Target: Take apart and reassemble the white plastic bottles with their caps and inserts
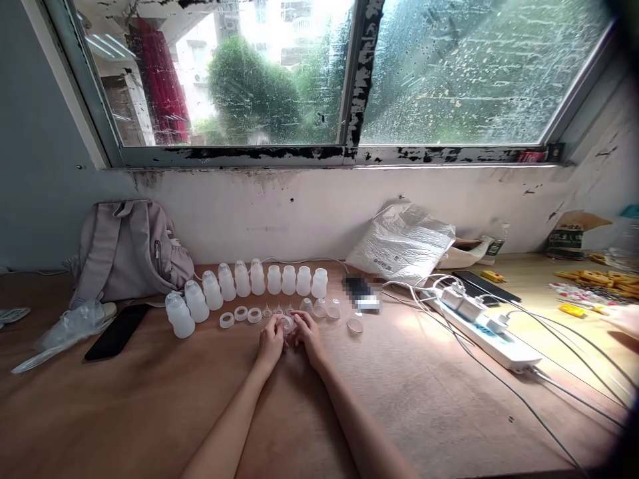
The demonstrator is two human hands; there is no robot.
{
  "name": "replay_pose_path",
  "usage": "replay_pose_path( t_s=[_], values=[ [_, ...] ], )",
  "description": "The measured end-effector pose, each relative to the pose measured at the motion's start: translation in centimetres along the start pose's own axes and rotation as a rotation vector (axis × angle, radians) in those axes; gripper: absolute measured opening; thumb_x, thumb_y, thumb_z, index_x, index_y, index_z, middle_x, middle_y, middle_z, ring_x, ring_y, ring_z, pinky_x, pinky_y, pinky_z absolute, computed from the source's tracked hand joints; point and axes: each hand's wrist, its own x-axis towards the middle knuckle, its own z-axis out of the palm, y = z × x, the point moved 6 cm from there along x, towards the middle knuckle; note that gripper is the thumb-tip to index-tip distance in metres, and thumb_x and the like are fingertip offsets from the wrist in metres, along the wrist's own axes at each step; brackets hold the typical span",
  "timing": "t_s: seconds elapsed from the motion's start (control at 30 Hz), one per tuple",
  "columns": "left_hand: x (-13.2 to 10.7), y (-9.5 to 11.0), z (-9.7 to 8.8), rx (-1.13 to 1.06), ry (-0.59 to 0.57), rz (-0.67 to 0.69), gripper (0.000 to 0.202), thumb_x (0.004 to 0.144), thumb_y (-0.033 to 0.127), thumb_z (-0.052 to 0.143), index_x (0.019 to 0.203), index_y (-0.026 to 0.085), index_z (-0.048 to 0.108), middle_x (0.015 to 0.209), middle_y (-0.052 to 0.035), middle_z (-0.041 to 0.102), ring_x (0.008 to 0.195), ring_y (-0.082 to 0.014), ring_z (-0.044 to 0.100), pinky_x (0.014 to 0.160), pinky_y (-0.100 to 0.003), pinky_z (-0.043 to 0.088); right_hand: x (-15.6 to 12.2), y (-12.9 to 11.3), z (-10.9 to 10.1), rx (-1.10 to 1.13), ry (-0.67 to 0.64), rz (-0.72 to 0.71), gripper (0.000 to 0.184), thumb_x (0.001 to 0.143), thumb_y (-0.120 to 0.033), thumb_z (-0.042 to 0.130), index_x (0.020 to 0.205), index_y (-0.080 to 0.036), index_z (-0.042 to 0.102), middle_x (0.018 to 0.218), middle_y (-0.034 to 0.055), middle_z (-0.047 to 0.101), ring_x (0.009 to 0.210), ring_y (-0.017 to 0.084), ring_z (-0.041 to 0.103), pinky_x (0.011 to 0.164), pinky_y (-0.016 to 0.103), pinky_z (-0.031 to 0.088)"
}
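Note:
My left hand (271, 342) and my right hand (308, 334) meet low over the table, fingers closed around a small translucent bottle ring (287, 324). Whether a teat sits inside it is too small to tell. Just left lie white bottle rings (254, 315), and right behind my fingers stand clear teats (278, 310). To the right of my right hand are clear domed caps (333, 311) and, farther off, another clear cap (355, 326). Behind stands a curved row of frosted baby bottles: capped bottles (212, 291) on the left, open bottles (303, 281) on the right.
At the left are a grey backpack (134, 253), a black phone (117, 332) and a clear plastic bag (74, 326). On the right, a white power strip (499, 342) trails cables across the table. A silvery bag (404, 243) leans on the wall below the window.

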Motion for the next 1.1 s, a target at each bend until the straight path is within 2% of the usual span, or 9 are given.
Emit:
replay_pose_path(
  t_s=[0.2, 0.3, 0.37, 0.47, 0.57, 0.67, 0.8, 0.9, 1.1],
  values=[
    [0.0, 0.0, 0.1, -0.107, -0.052, -0.037, 0.036, 0.084, 0.042, 0.024, 0.096, 0.018, 0.047, 0.059, 0.0008, 0.058, 0.036, -0.0095, 0.049, 0.035, -0.02, 0.034, 0.0, 0.4, 0.5, -0.111, -0.077, -0.034, 0.028, 0.072, -0.043, 0.05, 0.078, -0.017, 0.055, 0.054, -0.0029, 0.051, 0.041, 0.009, 0.044, 0.037, 0.02, 0.036],
    [-0.3, 0.3, 0.0, -0.105, -0.08, -0.03, 0.038, 0.079, 0.051, 0.033, 0.096, 0.018, 0.043, 0.056, 0.003, 0.056, 0.035, -0.0098, 0.048, 0.037, -0.021, 0.035, 0.1, 0.4, 0.7, -0.146, -0.097, -0.042, 0.029, 0.073, -0.044, 0.048, 0.081, -0.018, 0.057, 0.058, -0.0014, 0.052, 0.046, 0.01, 0.046, 0.037, 0.02, 0.036],
    [-0.5, 0.6, -0.4, -0.044, -0.044, -0.02, 0.038, 0.076, 0.052, 0.039, 0.093, 0.017, 0.044, 0.054, 0.0037, 0.055, 0.038, -0.0104, 0.049, 0.042, -0.022, 0.038, 0.1, 0.2, 0.7, -0.181, -0.091, -0.059, 0.029, 0.072, -0.045, 0.049, 0.079, -0.019, 0.058, 0.063, -0.0001, 0.053, 0.048, 0.011, 0.047, 0.038, 0.021, 0.036],
    [-0.6, 1.0, -0.9, 0.063, 0.022, 0.017, 0.032, 0.081, 0.046, 0.031, 0.085, 0.018, 0.046, 0.056, 0.0023, 0.054, 0.047, -0.012, 0.052, 0.049, -0.023, 0.04, 0.0, -0.2, 0.8, -0.227, -0.092, -0.079, 0.029, 0.07, -0.047, 0.05, 0.07, -0.019, 0.058, 0.064, -0.0004, 0.052, 0.049, 0.01, 0.045, 0.041, 0.021, 0.035],
    [-0.5, 1.4, -1.2, 0.13, 0.062, 0.068, 0.03, 0.085, 0.035, 0.022, 0.075, 0.019, 0.045, 0.062, 0.0001, 0.054, 0.057, -0.0127, 0.054, 0.056, -0.024, 0.04, -0.2, -0.3, 1.1, -0.233, -0.163, -0.076, 0.031, 0.07, -0.048, 0.051, 0.063, -0.018, 0.052, 0.056, -0.0029, 0.047, 0.049, 0.009, 0.042, 0.044, 0.02, 0.034],
    [-0.5, 1.4, -1.3, 0.155, 0.063, 0.084, 0.029, 0.085, 0.031, 0.022, 0.068, 0.02, 0.043, 0.063, -0.0005, 0.054, 0.061, -0.013, 0.053, 0.06, -0.024, 0.038, -0.4, -0.6, 1.4, -0.226, -0.218, -0.086, 0.034, 0.071, -0.047, 0.051, 0.057, -0.017, 0.046, 0.051, -0.0049, 0.042, 0.048, 0.008, 0.038, 0.044, 0.019, 0.031],
    [-0.5, 1.2, -1.0, 0.205, 0.013, 0.074, 0.031, 0.085, 0.035, 0.026, 0.064, 0.02, 0.043, 0.057, 0.0007, 0.053, 0.057, -0.013, 0.052, 0.055, -0.022, 0.035, -0.6, -0.7, 1.3, -0.195, -0.22, -0.044, 0.039, 0.071, -0.048, 0.05, 0.049, -0.017, 0.039, 0.044, -0.0061, 0.037, 0.043, 0.007, 0.032, 0.04, 0.019, 0.023],
    [-0.5, 1.1, -0.8, 0.232, -0.005, 0.062, 0.033, 0.085, 0.032, 0.024, 0.062, 0.02, 0.044, 0.057, 0.0005, 0.054, 0.057, -0.013, 0.052, 0.054, -0.022, 0.034, -0.6, -0.6, 1.3, -0.115, -0.223, 0.014, 0.04, 0.07, -0.049, 0.052, 0.047, -0.017, 0.04, 0.041, -0.0065, 0.036, 0.04, 0.006, 0.028, 0.039, 0.02, 0.02],
    [-0.9, 1.8, -0.5, 0.276, -0.016, 0.059, 0.031, 0.085, 0.034, 0.025, 0.068, 0.02, 0.047, 0.06, -0.0005, 0.056, 0.058, -0.014, 0.053, 0.055, -0.023, 0.033, -0.5, -0.4, 0.4, -0.002, -0.093, 0.051, 0.04, 0.067, -0.05, 0.054, 0.048, -0.018, 0.04, 0.042, -0.0067, 0.036, 0.038, 0.006, 0.027, 0.038, 0.02, 0.018]
  ],
)
